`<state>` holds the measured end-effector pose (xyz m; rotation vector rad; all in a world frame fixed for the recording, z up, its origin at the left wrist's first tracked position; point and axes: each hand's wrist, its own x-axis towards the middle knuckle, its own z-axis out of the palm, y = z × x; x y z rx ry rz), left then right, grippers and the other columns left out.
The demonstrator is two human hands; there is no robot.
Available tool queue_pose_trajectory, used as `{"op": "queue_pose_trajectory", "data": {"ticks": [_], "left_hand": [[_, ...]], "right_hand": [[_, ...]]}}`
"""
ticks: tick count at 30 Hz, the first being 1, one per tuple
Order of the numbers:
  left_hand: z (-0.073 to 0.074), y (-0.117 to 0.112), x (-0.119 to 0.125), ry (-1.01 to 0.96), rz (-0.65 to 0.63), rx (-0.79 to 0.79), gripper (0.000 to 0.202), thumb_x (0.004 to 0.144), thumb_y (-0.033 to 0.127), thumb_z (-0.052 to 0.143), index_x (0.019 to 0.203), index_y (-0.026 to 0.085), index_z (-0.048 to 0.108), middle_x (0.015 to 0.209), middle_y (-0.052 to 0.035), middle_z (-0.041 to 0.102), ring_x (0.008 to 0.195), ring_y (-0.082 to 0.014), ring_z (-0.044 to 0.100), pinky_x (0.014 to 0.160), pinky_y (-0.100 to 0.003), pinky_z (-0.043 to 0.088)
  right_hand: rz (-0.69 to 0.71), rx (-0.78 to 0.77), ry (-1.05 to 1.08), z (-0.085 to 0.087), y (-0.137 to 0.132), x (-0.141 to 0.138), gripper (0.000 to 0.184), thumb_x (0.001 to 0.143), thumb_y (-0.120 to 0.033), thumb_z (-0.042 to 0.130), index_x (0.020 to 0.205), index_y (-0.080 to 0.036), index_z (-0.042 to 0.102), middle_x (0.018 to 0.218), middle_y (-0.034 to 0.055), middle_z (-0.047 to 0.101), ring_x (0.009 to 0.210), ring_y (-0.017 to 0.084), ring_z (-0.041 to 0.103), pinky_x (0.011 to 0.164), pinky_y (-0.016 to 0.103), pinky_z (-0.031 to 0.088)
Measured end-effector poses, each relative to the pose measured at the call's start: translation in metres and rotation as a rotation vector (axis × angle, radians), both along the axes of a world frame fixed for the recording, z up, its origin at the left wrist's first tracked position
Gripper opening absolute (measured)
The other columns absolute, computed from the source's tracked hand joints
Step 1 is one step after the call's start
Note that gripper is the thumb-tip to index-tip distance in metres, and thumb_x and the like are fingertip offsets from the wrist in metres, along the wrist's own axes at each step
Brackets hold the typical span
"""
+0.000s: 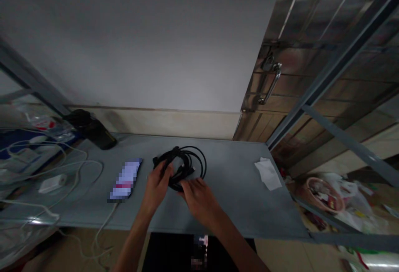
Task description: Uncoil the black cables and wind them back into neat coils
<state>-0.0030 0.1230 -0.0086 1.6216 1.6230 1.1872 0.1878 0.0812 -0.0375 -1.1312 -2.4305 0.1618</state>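
A coiled black cable (188,155) lies on the grey metal table (230,180) in front of me, its loops gathered loosely and a few of them spreading to the right. My left hand (158,182) is closed on the coil's left side, thumb and fingers pinching the strands. At the lower right of the coil, my right hand (198,195) also grips the loops with bent fingers. What look like dark plug ends show near the middle of the coil and at its upper left. Both palms face down, so part of the cable is hidden beneath the fingers.
Left of the coil lies a phone (126,178) with a white cord. Further left are a black bottle (92,128), a white adapter (52,184) and tangled white cords. A white paper (268,174) lies on the right. Beyond the table stand a waste basket (324,195) and metal posts.
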Motion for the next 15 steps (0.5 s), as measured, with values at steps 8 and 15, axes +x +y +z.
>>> {"op": "queue_pose_trajectory", "data": {"ticks": [8, 15], "left_hand": [[-0.065, 0.046, -0.043, 0.276, 0.198, 0.129, 0.029, 0.097, 0.047, 0.055, 0.106, 0.022, 0.068, 0.122, -0.0205, 0.072, 0.134, -0.0436, 0.064, 0.126, -0.07, 0.042], [-0.091, 0.039, -0.046, 0.276, 0.215, 0.177, 0.046, 0.104, 0.036, 0.052, 0.145, 0.017, 0.059, 0.145, -0.0207, 0.066, 0.144, -0.0383, 0.06, 0.128, -0.064, 0.046]], "right_hand": [[-0.023, -0.018, 0.021, -0.024, 0.047, -0.027, 0.016, 0.113, -0.024, 0.069, 0.126, -0.019, 0.074, 0.12, 0.0107, 0.072, 0.12, 0.027, 0.066, 0.111, 0.045, 0.057], [-0.035, -0.027, 0.362, -0.04, -0.058, -0.007, 0.033, 0.11, -0.018, 0.064, 0.143, -0.022, 0.065, 0.128, 0.014, 0.073, 0.115, 0.029, 0.073, 0.101, 0.046, 0.065]]}}
